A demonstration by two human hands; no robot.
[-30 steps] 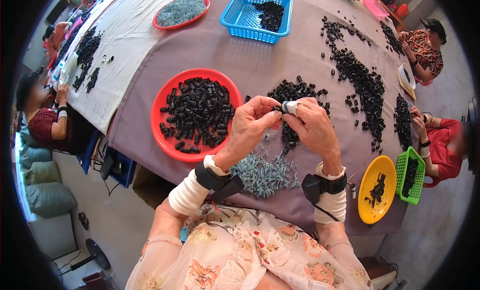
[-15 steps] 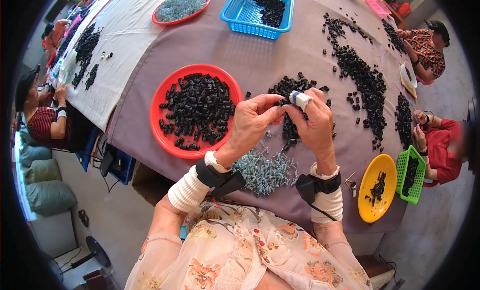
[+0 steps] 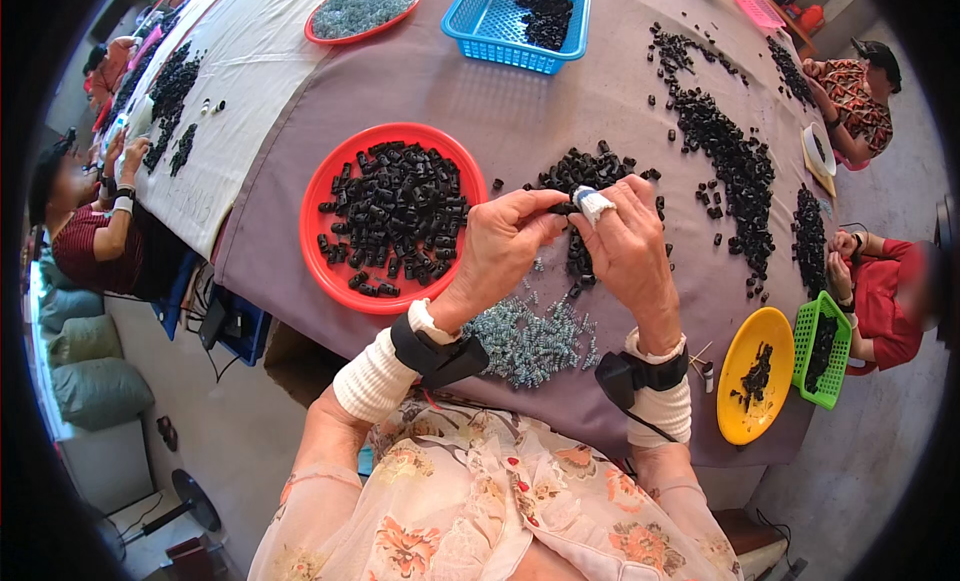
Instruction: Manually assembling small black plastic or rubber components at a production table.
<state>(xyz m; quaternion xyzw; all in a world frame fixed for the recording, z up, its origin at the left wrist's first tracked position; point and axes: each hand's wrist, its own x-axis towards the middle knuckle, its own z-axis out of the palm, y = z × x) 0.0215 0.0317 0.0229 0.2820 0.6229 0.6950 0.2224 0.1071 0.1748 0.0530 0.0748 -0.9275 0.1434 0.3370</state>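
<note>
I see the grey-clothed worktop with a red tray already full of black pieces; a loose black heap and small pale springs remain, so I judge plenty left. My left hand and right hand meet, fingers pinched together on one small black piece. Other people work alongside.

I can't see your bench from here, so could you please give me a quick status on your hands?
Left hand and right hand pinch one small black plastic piece together. Above the grey spring pile. Nothing in the way.
</note>
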